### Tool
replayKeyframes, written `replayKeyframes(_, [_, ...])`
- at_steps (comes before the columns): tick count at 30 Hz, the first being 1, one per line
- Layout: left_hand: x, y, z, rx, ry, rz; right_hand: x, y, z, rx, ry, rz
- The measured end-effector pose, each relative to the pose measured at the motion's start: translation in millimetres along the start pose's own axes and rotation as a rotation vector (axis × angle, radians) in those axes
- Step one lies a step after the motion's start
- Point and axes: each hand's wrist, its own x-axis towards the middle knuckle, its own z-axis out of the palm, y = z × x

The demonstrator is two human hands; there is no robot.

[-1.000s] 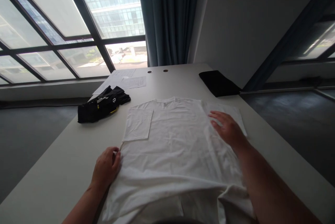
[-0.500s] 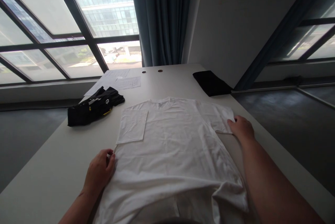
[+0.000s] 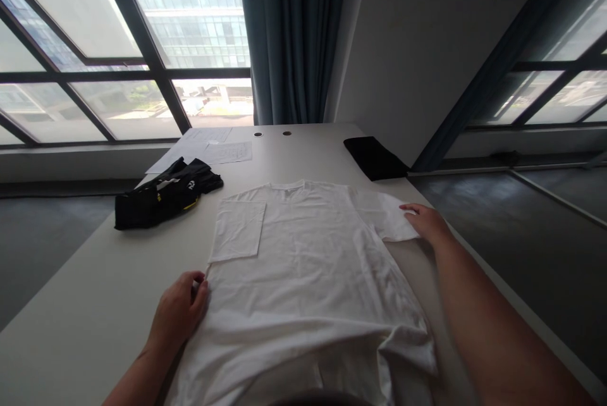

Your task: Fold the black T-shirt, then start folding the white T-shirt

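A white T-shirt [image 3: 313, 260] lies spread on the table, its neckline toward the far end. Its left sleeve [image 3: 238, 227] is folded inward over the body, while the right sleeve [image 3: 386, 213] extends outward. My left hand [image 3: 179, 305] is closed at the shirt's left side edge, thumb and forefinger pinching the cloth below the folded sleeve. At the right sleeve's end, my right hand [image 3: 425, 222] rests with thumb and fingers apart, fingertips touching the cloth. Loose creases run across the shirt's lower part, and its hem is bunched at the lower right.
On the white table [image 3: 104, 305], a black garment with yellow trim [image 3: 165, 194] lies at the left. A folded black cloth [image 3: 374, 158] sits near the right edge. Papers [image 3: 203, 148] lie at the far left, beside two round table holes. Windows and a blue curtain [image 3: 289, 39] stand behind.
My right hand has loosened its pinch on the right sleeve's hem, its fingers now spread over the cloth. My left hand keeps its hold. The view has turned slightly right.
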Motion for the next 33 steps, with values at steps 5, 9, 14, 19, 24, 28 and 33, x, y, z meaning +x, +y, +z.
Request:
replayKeyframes(5, [0.1, 1.0, -0.3, -0.013, 0.017, 0.015, 5.8, -59.1, -10.7, -0.271, -0.052, -0.284])
replayKeyframes(9, [1.2, 0.1, 0.6, -0.027, 0.020, 0.021, -8.5, -116.9, 1.0, -0.321, -0.107, -0.479])
replayKeyframes(14, [1.5, -0.8, 1.4, -0.030, 0.009, 0.023, -44.5, -168.8, 39.0, -0.365, -0.330, -0.655])
replayKeyframes(19, [0.7, -1.4, 1.7, -0.033, 0.004, 0.029, -55.9, -172.4, 85.2, -0.480, -0.591, -0.616])
replayKeyframes(24, [0.7, -0.8, 1.8, -0.036, 0.018, 0.043, -36.5, -152.6, 114.3, -0.489, -0.490, -0.562])
replayKeyframes(28, [0.4, -0.1, 1.4, -0.037, 0.025, 0.054, -9.3, -136.6, 128.2, -0.482, -0.355, -0.407])
replayKeyframes(33, [-0.5, 0.3, 1.3, -0.027, 0.015, 0.047, 18.3, -122.7, 139.8, -0.482, -0.269, -0.207])
